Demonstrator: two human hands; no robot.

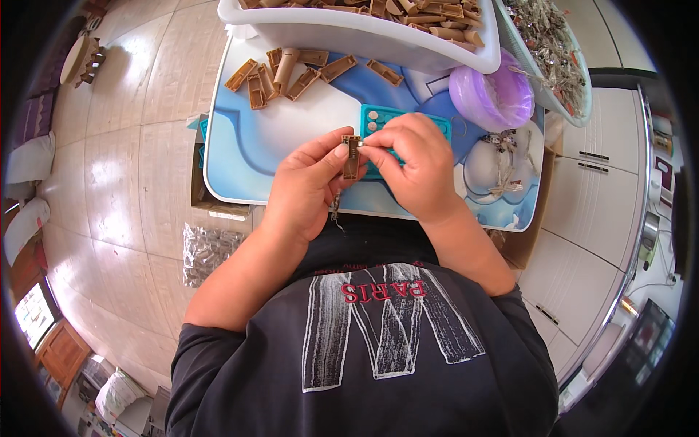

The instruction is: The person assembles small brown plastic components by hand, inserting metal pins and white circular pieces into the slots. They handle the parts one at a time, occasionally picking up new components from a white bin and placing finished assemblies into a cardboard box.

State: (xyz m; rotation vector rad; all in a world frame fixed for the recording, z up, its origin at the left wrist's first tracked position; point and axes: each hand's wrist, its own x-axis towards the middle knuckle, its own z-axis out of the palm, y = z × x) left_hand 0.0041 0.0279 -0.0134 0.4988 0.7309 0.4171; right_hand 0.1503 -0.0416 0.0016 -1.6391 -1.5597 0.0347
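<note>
My left hand [306,171] is closed around a small brown plastic casing [350,166], an oblong hollow shell held upright with its open side showing. At its upper right edge, the thumb and forefinger of my right hand [421,164] pinch a tiny shiny piece [361,144], too small to name. Below my left hand dangles a thin wired part [336,206]. Partly hidden under my right hand, a teal tray [393,111] holds small round pieces [373,116] in its compartments. Several loose brown casings [302,82] lie on the table beyond my left hand.
A white bin [364,30] full of brown casings stands at the table's far side. To its right are a purple bowl [477,95] and a light green basket [579,95] of wired parts. More wired parts [504,171] lie at the blue-and-white table's [240,156] right end.
</note>
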